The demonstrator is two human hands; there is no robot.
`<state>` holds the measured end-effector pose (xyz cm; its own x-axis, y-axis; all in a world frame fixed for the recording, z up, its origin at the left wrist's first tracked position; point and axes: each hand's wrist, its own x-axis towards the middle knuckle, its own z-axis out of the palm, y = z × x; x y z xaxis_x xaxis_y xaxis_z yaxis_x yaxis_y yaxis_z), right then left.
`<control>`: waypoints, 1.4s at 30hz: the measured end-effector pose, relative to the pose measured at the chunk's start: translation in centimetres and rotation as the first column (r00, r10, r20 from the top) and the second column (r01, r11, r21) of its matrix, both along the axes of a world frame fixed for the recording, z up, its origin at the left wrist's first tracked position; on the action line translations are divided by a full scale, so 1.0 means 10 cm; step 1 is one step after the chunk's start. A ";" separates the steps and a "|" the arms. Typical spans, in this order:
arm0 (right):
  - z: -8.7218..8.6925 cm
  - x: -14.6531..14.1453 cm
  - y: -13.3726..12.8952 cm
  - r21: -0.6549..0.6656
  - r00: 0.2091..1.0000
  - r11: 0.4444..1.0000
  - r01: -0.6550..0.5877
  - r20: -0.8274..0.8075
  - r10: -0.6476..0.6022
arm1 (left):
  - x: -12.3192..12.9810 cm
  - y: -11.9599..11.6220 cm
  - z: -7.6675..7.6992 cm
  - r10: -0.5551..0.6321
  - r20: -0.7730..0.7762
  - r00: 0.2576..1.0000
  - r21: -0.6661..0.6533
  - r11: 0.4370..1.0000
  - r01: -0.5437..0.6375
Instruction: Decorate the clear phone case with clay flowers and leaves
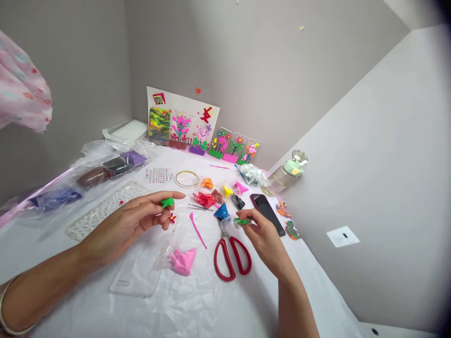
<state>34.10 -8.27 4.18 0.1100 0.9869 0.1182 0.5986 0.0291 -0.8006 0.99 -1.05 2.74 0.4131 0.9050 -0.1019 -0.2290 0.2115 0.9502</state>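
My left hand pinches a lump of green modelling clay between thumb and fingers. Just below those fingertips is a small red flower with a yellow centre. In my right hand is a small clear bag of green clay, held in closed fingers. A clear phone case lies flat below my left hand. Beside it are a pink clay bag and a thin pink clay strip. Red-handled scissors rest between my hands, next to a blue clay bag.
More clay bags, including a red one, and tweezers lie mid-table. A dark phone and a bottle stand at the right. Decorated cases lean against the wall. A textured clear case lies left.
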 end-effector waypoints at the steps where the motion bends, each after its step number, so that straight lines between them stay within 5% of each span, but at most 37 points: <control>1: -0.03 0.01 0.01 -0.012 0.999 1.000 -0.004 0.033 0.005 | 0.00 0.01 -0.01 -0.007 -0.006 1.000 0.009 1.000 0.007; 11: -0.04 0.01 0.00 -0.019 0.976 0.999 -0.037 0.215 0.041 | 0.07 0.00 -0.09 -0.080 -0.042 0.996 0.011 0.997 0.081; 16: -0.04 -0.17 0.00 0.100 0.989 0.995 -0.022 0.149 0.007 | 0.12 -0.04 -0.11 -0.158 -0.030 0.987 0.000 0.987 0.158; 19: -0.04 -0.43 -0.07 0.158 0.992 0.979 -0.128 0.038 0.123 | 0.14 -0.08 -0.12 -0.227 -0.167 0.959 0.107 0.963 0.246; 23: -0.05 -0.81 -0.22 0.239 0.949 0.920 -0.310 0.025 0.313 | 0.19 -0.15 -0.14 -0.154 -0.385 0.910 0.293 0.914 0.279; 28: -0.14 -1.02 -0.27 0.363 0.893 0.827 -0.429 0.310 0.328 | 0.28 -0.24 -0.19 -0.235 -0.258 0.937 0.201 0.936 0.290; 33: -0.17 -1.01 -0.20 0.394 0.896 0.823 -0.409 0.342 0.282 | 0.28 -0.24 -0.24 -0.217 -0.133 0.967 0.130 0.964 0.234; 42: -0.22 -1.00 -0.14 0.380 0.969 0.896 -0.232 0.010 0.247 | 0.26 -0.25 -0.18 -0.136 -0.169 0.976 0.231 0.958 0.173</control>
<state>24.11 -9.67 2.00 -0.1127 0.8672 0.4850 0.5052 0.4703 -0.7236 3.54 -3.56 0.97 0.5465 0.8364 0.0411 -0.0625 -0.0082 0.9980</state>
